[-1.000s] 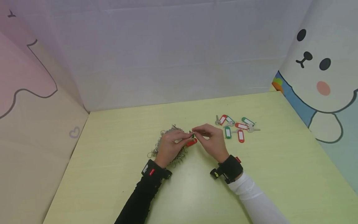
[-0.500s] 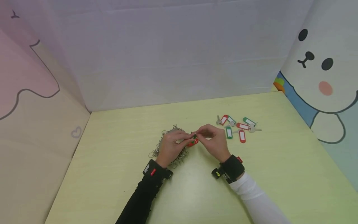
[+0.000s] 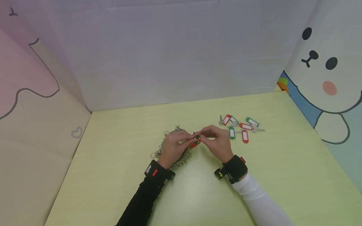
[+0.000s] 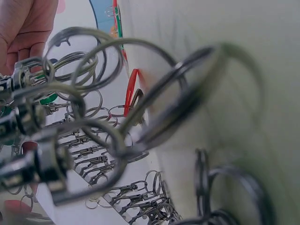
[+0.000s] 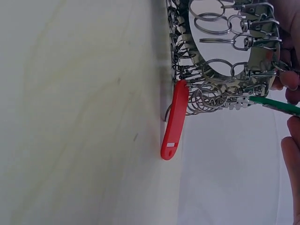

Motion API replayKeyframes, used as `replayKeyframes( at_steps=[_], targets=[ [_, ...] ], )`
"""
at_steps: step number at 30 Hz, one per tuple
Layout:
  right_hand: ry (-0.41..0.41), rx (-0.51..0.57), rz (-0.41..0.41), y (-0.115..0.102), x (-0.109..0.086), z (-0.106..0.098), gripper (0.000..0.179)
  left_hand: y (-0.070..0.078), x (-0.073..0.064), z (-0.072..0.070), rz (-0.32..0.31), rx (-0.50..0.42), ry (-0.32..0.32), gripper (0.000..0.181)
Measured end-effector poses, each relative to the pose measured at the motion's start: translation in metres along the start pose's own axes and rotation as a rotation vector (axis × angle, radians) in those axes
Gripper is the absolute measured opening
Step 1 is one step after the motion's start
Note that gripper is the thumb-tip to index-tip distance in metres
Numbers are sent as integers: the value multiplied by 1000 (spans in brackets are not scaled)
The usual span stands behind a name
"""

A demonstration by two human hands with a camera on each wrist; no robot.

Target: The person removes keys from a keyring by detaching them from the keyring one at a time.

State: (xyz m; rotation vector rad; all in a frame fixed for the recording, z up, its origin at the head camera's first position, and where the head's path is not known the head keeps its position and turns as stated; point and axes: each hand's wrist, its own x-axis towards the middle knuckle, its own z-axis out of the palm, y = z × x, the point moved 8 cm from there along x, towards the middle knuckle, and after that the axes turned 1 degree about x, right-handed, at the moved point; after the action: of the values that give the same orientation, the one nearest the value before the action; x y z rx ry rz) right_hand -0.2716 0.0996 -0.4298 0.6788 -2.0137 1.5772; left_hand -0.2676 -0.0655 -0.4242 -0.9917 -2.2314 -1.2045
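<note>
In the head view, my left hand (image 3: pixel 173 147) reaches over a rack of metal snap clips and split rings (image 3: pixel 178 159). Its thumb and index finger pinch at a green key tag (image 5: pixel 274 104). Facing it, my right hand (image 3: pixel 217 142) has thumb and fingertips together at the tag's upper end, partly hidden by the fingers. A red key tag (image 5: pixel 175 122) hangs from the rack just below, its lower end close over the table in the right wrist view. Blurred rings (image 4: pixel 187 89) fill the left wrist view, with part of my right hand (image 4: pixel 28 33) behind.
Several red and green key tags with keys lie to the right, among them a red tag (image 3: pixel 244 137), a green tag (image 3: pixel 232 133) and a key (image 3: pixel 255 128). They rest on a pale yellow table (image 3: pixel 127 131). A white cloth (image 3: pixel 181 62) hangs behind.
Both hands stay at the rack, fingertips meeting. My right fingertips have shifted slightly right, and the green tag between the hands shows more. The tags on the table have not moved.
</note>
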Motion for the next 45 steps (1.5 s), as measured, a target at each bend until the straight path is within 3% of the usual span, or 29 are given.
replayKeyframes(
  at_steps=[10,18,29,37,45],
  targets=[
    [-4,-9,20,-12,5,-2,15,-1,0,1,-39,-50,-14,16],
    [-58,-50,-52,-4,3,0,17,0,1,1,-72,-91,-10,14],
    [-117,-148,-133,-12,3,3,20,-6,1,1,-151,-161,-14,12],
    [-125,-202,-206,-16,0,6,21,-9,0,2,-188,-155,-31,13],
    [-145,-159,-185,-13,2,10,21,-10,0,0,-196,-147,-39,14]
  ],
)
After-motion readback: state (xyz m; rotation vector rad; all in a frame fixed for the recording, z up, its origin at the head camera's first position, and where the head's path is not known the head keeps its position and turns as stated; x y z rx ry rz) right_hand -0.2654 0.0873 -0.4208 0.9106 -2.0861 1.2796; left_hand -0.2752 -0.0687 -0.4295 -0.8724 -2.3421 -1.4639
